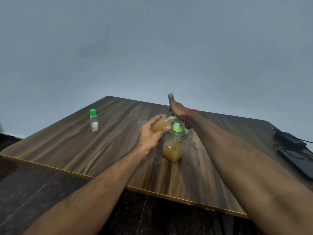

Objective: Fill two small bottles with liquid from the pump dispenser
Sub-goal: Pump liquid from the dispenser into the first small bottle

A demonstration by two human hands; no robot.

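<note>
A clear square pump dispenser (173, 150), roughly half full of amber liquid, stands near the middle of the wooden table (76, 150); its pump is green. My left hand (149, 135) grips a small bottle (159, 126) full of amber liquid, tilted with its mouth at the green nozzle (173, 118). My right hand (177, 109) rests on top of the pump head. One digit stretches forward and the other fingers are hidden. A second small clear bottle (93, 122) with a green cap stands upright at the far left, apart from both hands.
Droplets lie spattered on the table around the dispenser. A dark phone (298, 160) and a black adapter (288, 139) with a cable lie at the right edge. The near table edge (169, 196) runs diagonally, with dark floor below it.
</note>
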